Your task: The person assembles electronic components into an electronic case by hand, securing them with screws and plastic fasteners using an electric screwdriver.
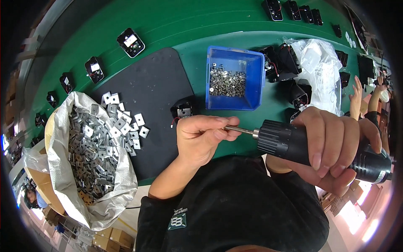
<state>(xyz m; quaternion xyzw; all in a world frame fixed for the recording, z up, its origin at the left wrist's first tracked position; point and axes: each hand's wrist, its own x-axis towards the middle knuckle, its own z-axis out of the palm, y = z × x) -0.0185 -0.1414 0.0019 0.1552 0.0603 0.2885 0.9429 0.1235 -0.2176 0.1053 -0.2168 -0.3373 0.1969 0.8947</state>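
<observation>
My right hand (336, 147) is wrapped around a black electric screwdriver (289, 143), held level with its bit (242, 129) pointing left. At the bit's tip, the thumb and fingers of my left hand (205, 136) are pinched together; whether a screw is also between them is hidden. Just beyond the hands stands a blue bin (254, 80) with a heap of small metal screws (226, 82). A black housing with wires (183, 109) lies behind my left hand, at the edge of a dark mat (155, 75).
On the left, a white woven sack (63, 168) brims with square metal plates (96, 143), some spilled onto the mat. Several black housings (131, 42) line the green belt. More housings (289, 59) and clear plastic bags (319, 71) lie right of the bin. Another person's hand (356, 96) shows far right.
</observation>
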